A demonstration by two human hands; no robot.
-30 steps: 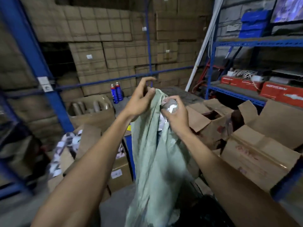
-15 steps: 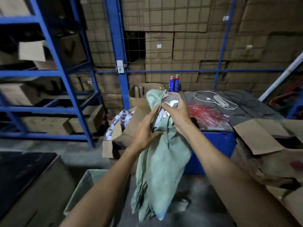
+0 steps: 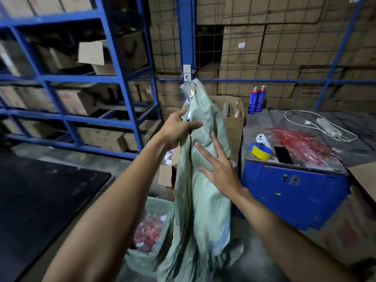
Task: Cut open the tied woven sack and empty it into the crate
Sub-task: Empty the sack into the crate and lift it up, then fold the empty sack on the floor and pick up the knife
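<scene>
The sack (image 3: pixel 200 180) hangs limp and upright in mid-air, above a second green sack (image 3: pixel 151 231) on the floor whose mouth shows red pieces. It looks empty or nearly so: light, soft, crumpled, likely slick woven plastic, best taken by a bunched handful near the top. The left hand (image 3: pixel 176 130) grips its upper edge, thumb across the cloth. The right hand (image 3: pixel 220 169) is spread flat, fingers straight, beside or just touching the fabric; blur hides which. I see no crate for certain. Near the right stands a blue table (image 3: pixel 293 186) bearing tape (image 3: pixel 260 153), a phone (image 3: pixel 283 154) and red strands (image 3: pixel 299 141); racks (image 3: pixel 126 74) stand left.
</scene>
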